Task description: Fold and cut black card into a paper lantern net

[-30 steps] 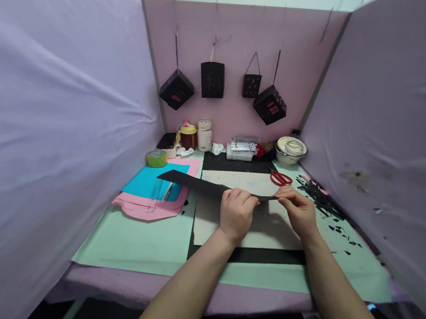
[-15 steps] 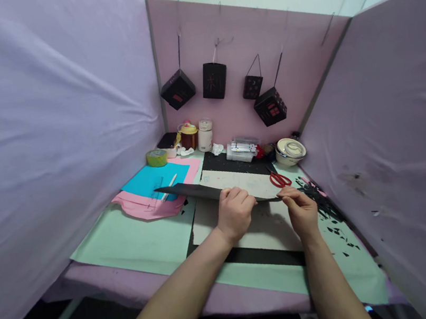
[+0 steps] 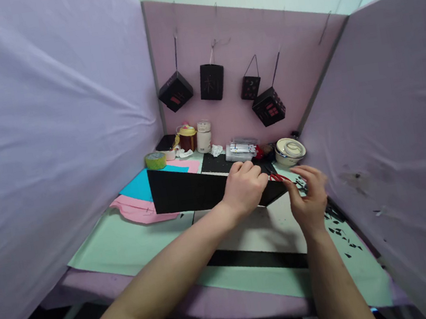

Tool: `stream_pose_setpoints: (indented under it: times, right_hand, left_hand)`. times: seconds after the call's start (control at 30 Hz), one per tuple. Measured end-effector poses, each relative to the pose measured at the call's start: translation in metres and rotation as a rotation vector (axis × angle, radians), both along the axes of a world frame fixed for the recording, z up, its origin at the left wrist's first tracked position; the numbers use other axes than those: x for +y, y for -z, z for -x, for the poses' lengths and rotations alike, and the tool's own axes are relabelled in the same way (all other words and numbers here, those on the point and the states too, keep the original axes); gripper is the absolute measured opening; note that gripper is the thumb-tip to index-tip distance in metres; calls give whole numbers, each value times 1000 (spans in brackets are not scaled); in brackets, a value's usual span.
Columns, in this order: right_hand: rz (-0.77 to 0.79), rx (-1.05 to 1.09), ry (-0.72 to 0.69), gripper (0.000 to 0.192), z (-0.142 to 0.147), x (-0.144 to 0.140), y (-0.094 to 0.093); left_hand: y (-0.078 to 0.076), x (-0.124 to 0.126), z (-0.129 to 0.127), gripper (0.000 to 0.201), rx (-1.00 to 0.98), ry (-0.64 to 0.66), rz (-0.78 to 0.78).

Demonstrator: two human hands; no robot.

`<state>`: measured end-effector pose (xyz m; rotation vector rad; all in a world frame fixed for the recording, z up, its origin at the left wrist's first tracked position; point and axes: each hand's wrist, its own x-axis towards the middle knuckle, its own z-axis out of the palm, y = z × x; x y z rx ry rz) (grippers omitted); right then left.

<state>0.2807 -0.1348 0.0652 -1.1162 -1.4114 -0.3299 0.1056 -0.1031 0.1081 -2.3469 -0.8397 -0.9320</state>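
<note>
Black sheet (image 3: 186, 191) I'm holding upright walls off the back stuff; red scissors (image 3: 278, 177) and scraps (image 3: 335, 216) crowd my right hand (image 3: 307, 199), near mat (image 3: 255, 230) is open.

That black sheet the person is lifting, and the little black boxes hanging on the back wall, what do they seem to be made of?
The black sheet in the left hand looks like matte card or stiff paper: it stands up flat, with straight edges and no shine. The hanging boxes seem folded from similar black card, with cut-out windows showing red.
</note>
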Motion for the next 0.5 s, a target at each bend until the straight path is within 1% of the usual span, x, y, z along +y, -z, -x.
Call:
stream_pose_setpoints:
  times: [0.07,0.1,0.27,0.33,0.5]
  right_hand:
    - [52,-155,27,10,7,-3,-8]
    - [77,-203,40,9,10,-3,-10]
    - [112,-289,72,11,18,1,-9]
    - [121,-325,78,11,19,3,-8]
    - [159,-407,147,12,23,4,-8]
  left_hand:
    - [1,-2,0,19,-8,-8,-5]
    - [3,-2,0,19,-15,-14,-5]
    - [10,-2,3,17,-40,-36,19]
    - [11,-2,3,17,-46,-37,35]
    - [13,-2,3,16,-73,-30,63]
